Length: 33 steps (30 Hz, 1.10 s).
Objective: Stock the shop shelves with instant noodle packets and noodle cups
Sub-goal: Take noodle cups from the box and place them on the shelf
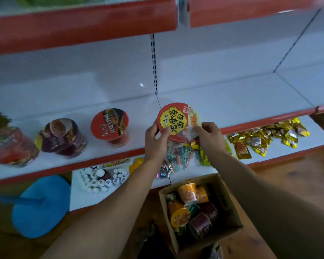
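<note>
A noodle cup (178, 120) with a yellow and red lid is tilted toward me at the front edge of the white shelf (223, 101). My left hand (155, 141) grips its left side and my right hand (209, 137) grips its right side. On the same shelf to the left stand a red cup (110, 126), a dark purple cup (62, 136) and a blurred red cup (9, 146). A cardboard box (226, 199) on the floor below holds several more cups (187, 193).
The lower shelf (86, 199) carries small white bottles (101, 178), a bag of coloured clips (178, 156) and yellow snack packets (266, 137). A blue round object (41, 206) sits at the lower left. A red-edged shelf (82, 25) hangs overhead. The floor is wood.
</note>
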Motion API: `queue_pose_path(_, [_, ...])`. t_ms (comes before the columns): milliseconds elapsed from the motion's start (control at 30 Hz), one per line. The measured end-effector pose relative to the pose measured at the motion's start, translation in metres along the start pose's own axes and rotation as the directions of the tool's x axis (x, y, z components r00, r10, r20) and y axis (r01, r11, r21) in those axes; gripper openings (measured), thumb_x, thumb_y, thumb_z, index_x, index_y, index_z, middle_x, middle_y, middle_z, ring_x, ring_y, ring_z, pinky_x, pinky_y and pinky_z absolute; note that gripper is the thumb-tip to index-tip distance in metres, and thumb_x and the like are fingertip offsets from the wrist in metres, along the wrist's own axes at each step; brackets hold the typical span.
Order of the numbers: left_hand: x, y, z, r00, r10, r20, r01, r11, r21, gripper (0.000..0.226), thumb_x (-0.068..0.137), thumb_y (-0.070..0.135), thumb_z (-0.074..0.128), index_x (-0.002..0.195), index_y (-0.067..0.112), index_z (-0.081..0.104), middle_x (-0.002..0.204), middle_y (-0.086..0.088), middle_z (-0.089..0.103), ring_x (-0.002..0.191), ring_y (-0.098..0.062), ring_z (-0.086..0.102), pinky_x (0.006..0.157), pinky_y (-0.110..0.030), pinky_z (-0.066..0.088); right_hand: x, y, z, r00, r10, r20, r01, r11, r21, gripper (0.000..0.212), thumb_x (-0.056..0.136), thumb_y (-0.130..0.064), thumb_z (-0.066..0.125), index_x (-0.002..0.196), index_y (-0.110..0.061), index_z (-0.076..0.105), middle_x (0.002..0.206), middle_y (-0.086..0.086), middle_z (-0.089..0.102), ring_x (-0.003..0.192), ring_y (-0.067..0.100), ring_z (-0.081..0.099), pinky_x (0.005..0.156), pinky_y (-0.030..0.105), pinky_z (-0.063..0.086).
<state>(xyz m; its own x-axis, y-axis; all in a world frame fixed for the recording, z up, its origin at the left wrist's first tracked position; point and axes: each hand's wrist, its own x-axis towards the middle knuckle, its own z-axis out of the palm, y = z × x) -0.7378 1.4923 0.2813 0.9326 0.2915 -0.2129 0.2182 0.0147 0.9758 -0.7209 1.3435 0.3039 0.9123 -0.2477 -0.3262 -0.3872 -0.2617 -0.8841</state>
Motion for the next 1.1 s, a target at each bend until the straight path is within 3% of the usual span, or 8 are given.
queue_pose_path(167, [0.043,-0.009,-0.022,0.998,-0.037,-0.057,0.036,0.999,-0.018,0.024,0.096,0.026,0.058,0.118,0.032,0.064,0.121,0.003,0.067,0.114,-0.016,0.060,0.098,-0.040,0.050,0.021,-0.009,0.042,0.994,0.017,0.106,-0.016,1.000,-0.009,0.027,0.093,-0.033,0.055,0.117,-0.023,0.063,0.102,-0.005,0.070,0.096,0.019,0.067,0.082,0.040,0.056])
queue_pose_path(267, [0.066,-0.016,-0.029,0.997,-0.036,-0.071,0.038,0.999,0.024,0.030,0.098,0.022,0.056,0.127,0.025,0.062,0.116,0.008,0.065,0.108,-0.009,0.058,0.081,-0.017,0.047,0.036,-0.009,0.061,0.990,0.050,0.132,-0.049,0.999,-0.012,0.025,0.093,-0.027,0.054,0.117,-0.022,0.062,0.096,-0.005,0.070,0.094,0.021,0.069,0.082,0.044,0.057])
queue_pose_path(333, [0.078,-0.019,-0.031,0.996,-0.047,-0.080,0.051,0.997,0.053,0.030,0.099,0.023,0.055,0.128,0.026,0.060,0.112,0.010,0.063,0.102,-0.006,0.057,0.070,-0.010,0.043,0.046,-0.006,0.070,0.985,0.076,0.156,-0.076,0.997,-0.007,0.020,0.093,-0.024,0.054,0.111,-0.024,0.062,0.093,-0.003,0.070,0.096,0.025,0.069,0.084,0.049,0.057])
queue_pose_path(533, [0.099,-0.034,-0.032,0.994,-0.050,-0.095,0.057,0.996,0.073,0.034,0.099,0.034,0.054,0.132,0.023,0.059,0.120,0.007,0.066,0.109,-0.007,0.060,0.078,-0.013,0.047,0.065,0.000,0.082,0.987,0.048,0.151,-0.053,0.998,0.028,0.039,0.082,-0.022,0.057,0.121,-0.024,0.063,0.105,-0.007,0.070,0.097,0.018,0.067,0.087,0.048,0.057])
queue_pose_path(667, [0.095,-0.035,-0.027,0.993,-0.046,-0.104,0.052,0.997,0.055,0.033,0.100,0.039,0.050,0.130,0.026,0.058,0.122,0.008,0.064,0.110,-0.007,0.059,0.081,-0.020,0.046,0.070,0.003,0.074,0.982,0.065,0.175,-0.071,0.997,0.030,0.032,0.087,-0.023,0.058,0.119,-0.022,0.063,0.103,-0.005,0.070,0.096,0.017,0.067,0.088,0.048,0.056])
queue_pose_path(833, [0.077,-0.041,-0.017,0.982,-0.018,-0.189,0.022,1.000,0.019,0.035,0.096,0.036,0.057,0.127,0.021,0.060,0.124,0.003,0.065,0.115,-0.013,0.059,0.091,-0.030,0.049,0.071,0.016,0.051,0.987,0.013,0.161,-0.004,0.998,-0.056,0.036,0.090,-0.026,0.058,0.125,-0.020,0.061,0.115,-0.003,0.066,0.101,0.018,0.066,0.091,0.044,0.055])
queue_pose_path(1000, [0.034,-0.045,0.000,0.935,-0.057,-0.351,0.087,0.994,0.069,0.039,0.095,0.033,0.059,0.133,0.022,0.056,0.135,0.003,0.055,0.121,-0.010,0.052,0.093,-0.031,0.047,0.069,0.035,0.008,0.990,0.015,0.138,0.008,0.986,-0.168,0.028,0.090,-0.025,0.059,0.117,-0.020,0.066,0.106,-0.003,0.069,0.092,0.013,0.064,0.073,0.030,0.052])
queue_pose_path(1100, [0.000,-0.054,0.015,0.939,0.059,-0.340,0.018,0.976,0.218,0.032,0.097,0.027,0.058,0.128,0.023,0.057,0.130,0.005,0.055,0.116,-0.008,0.053,0.087,-0.020,0.045,0.069,0.052,-0.024,0.989,0.015,0.149,0.025,0.963,-0.267,0.019,0.090,-0.027,0.059,0.107,-0.021,0.067,0.090,-0.008,0.067,0.079,0.010,0.060,0.062,0.022,0.042])
